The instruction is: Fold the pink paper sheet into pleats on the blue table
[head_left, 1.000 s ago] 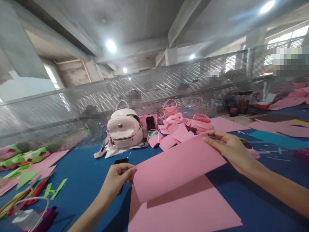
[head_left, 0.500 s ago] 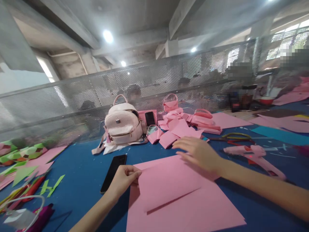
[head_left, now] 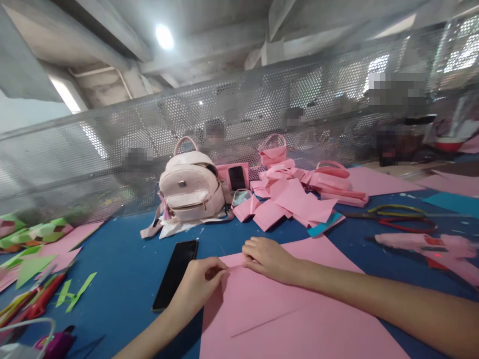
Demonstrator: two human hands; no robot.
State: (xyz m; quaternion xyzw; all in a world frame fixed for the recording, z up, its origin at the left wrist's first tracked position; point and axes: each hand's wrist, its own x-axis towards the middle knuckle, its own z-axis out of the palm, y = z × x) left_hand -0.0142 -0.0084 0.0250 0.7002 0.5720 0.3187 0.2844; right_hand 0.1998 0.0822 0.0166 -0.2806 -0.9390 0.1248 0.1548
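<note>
On the blue table (head_left: pixel 123 269), a pink paper sheet (head_left: pixel 284 319) lies folded over on itself right in front of the person. Left hand (head_left: pixel 202 284) pinches the folded corner between thumb and fingers. Right hand (head_left: pixel 267 257) presses the folded edge, fingers together and curled. A black phone (head_left: pixel 175 274) lies just beside the left hand.

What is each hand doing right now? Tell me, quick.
Left hand: closed, pinching the folded corner of the pink sheet.
Right hand: open, palm down, fingertips pressing the same sheet beside the left hand; holds nothing.
</note>
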